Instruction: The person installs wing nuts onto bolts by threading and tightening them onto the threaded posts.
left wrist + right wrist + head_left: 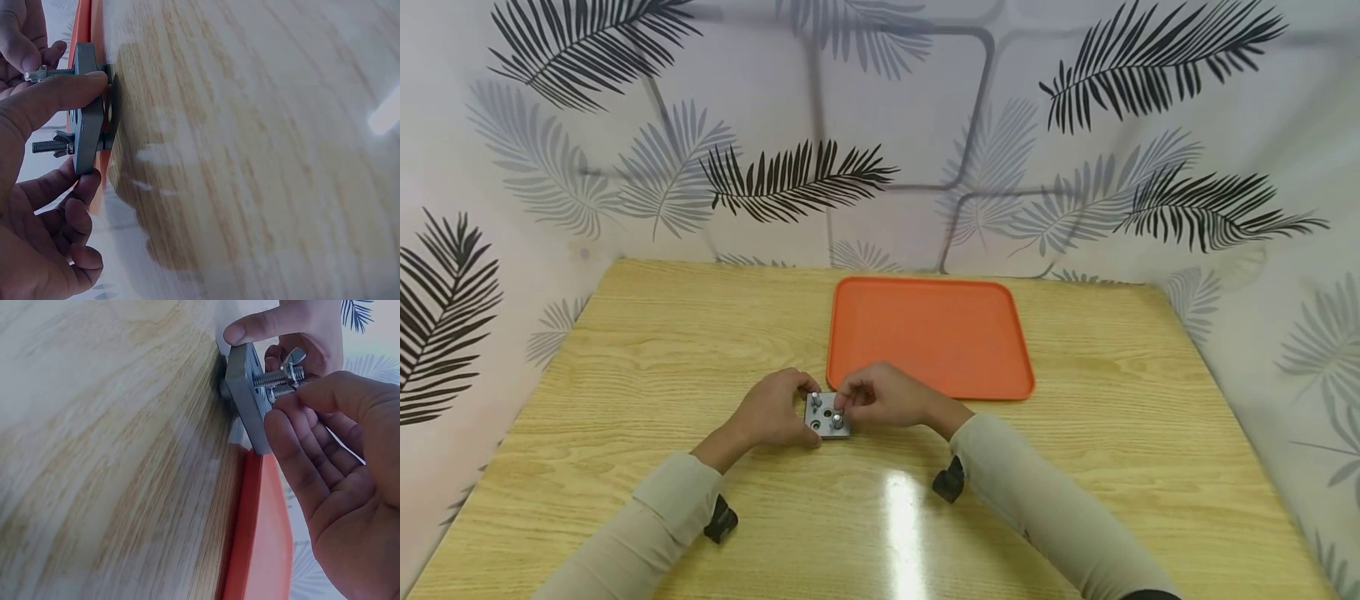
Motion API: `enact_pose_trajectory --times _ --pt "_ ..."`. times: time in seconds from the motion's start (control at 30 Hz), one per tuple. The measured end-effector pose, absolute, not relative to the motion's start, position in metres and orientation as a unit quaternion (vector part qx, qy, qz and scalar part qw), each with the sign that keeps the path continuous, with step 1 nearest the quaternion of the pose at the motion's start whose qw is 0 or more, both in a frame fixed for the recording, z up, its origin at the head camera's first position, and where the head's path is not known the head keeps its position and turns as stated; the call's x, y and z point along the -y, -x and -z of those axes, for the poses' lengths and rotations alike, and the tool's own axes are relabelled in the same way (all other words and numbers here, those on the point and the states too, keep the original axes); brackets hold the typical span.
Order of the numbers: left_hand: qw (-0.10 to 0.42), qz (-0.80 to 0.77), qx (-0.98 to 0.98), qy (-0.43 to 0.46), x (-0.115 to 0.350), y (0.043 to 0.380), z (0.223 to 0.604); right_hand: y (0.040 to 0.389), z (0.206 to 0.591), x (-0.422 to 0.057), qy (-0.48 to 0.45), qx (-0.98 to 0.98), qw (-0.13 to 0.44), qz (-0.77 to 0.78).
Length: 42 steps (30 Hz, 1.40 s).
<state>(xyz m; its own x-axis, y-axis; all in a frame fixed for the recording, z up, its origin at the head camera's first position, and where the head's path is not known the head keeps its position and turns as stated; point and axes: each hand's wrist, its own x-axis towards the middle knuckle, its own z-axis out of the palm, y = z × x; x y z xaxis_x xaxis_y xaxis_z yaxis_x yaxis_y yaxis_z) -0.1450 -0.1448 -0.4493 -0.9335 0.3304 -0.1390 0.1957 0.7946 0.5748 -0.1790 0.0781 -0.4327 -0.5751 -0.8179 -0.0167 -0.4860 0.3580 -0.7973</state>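
Left hand grips a plate by opposite edges as the right hand pinches a wing nut on its bolt, just beside an orange tray.

Tray: uniform orange. Worktop beneath the tray: yellow-brown wood grain. Backdrop behind the tray: off-white, printed with black and grey fronds. In front of the tray: metal plate, grey; bolts, silver; sleeves, beige.
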Motion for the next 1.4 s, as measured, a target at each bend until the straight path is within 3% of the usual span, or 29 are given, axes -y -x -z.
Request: enact_pose_trajectory --times 0.77,1.4 --pt "0.119 -0.287 -0.938 -0.150 0.1466 0.1458 0.4480 0.1794 0.4330 -0.0779 0.397 -0.767 0.276 0.421" --pt "0.123 -0.290 -0.937 -0.148 0.1455 0.1451 0.4499 0.1750 0.4360 -0.0745 0.383 -0.795 0.249 0.399"
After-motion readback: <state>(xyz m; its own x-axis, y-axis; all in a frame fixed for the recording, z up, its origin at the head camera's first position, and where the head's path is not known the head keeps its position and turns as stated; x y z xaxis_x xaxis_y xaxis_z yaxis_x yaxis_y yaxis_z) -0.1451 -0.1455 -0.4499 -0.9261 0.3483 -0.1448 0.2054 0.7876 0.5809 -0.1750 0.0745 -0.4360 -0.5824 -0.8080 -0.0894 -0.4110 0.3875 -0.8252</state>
